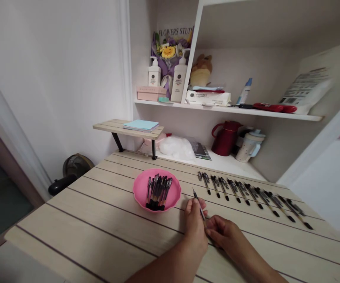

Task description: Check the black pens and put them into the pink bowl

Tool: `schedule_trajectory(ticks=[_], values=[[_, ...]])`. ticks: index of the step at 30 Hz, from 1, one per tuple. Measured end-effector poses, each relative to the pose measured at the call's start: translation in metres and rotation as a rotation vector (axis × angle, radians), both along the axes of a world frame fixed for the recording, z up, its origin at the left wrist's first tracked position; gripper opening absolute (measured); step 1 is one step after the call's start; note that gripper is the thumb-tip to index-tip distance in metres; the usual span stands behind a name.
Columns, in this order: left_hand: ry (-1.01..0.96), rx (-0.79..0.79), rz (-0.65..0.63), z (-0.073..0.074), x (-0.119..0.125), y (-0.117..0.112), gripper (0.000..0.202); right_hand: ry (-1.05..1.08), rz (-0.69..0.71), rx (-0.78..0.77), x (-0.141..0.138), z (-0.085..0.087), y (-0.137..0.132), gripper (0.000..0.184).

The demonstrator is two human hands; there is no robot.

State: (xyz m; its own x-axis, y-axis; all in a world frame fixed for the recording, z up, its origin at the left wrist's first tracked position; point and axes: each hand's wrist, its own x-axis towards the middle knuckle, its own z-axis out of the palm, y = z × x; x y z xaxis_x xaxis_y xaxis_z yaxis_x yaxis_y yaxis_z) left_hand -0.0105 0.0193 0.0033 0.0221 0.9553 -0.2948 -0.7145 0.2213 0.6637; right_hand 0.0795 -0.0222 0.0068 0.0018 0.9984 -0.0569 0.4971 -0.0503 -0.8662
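Note:
An uncapped pen [201, 211] slants across my hands, its thin tip pointing up and away from me. My left hand [194, 224] is closed around the middle of the pen, thumb along its side. At the lower end, the fingers of my right hand [223, 231] pinch the same pen. Left of my hands a pink scalloped bowl [137, 192] holds a bunch of capped black pens [158, 192]. To the right, several pens [233, 188] lie slanted in a row, with separate caps [200, 176] beside their far ends.
The slatted wooden table [99, 220] carries a small raised shelf [111, 126] with blue paper [142, 125] on it. Behind the table are a white plastic bag [177, 147], a red jug [225, 137] and a pale cup [249, 145]. White shelves [246, 112] hold bottles above.

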Motion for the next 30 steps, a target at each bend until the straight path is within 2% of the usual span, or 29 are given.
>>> schedule_trajectory(ticks=[4,7,12,17,22,30], values=[[-0.072,0.011,0.019,0.000,-0.001,0.003,0.036,-0.137,-0.028,0.149,0.000,0.003,0.012,0.012],[-0.122,0.029,0.015,-0.001,-0.002,0.003,0.035,-0.265,-0.112,0.196,0.005,0.011,0.036,0.013],[0.031,0.077,0.016,-0.002,-0.004,0.001,0.035,-0.642,-0.211,0.163,0.007,0.023,0.091,0.018],[0.146,0.136,0.011,-0.006,-0.005,0.003,0.040,-0.738,-0.286,0.112,0.000,0.021,0.126,0.020],[0.193,0.147,-0.004,-0.008,-0.003,0.005,0.046,-0.785,-0.329,0.073,-0.002,0.016,0.138,0.022],[0.219,0.132,-0.009,-0.002,-0.003,0.002,0.043,-0.790,-0.311,0.070,-0.003,0.017,0.134,0.024]])
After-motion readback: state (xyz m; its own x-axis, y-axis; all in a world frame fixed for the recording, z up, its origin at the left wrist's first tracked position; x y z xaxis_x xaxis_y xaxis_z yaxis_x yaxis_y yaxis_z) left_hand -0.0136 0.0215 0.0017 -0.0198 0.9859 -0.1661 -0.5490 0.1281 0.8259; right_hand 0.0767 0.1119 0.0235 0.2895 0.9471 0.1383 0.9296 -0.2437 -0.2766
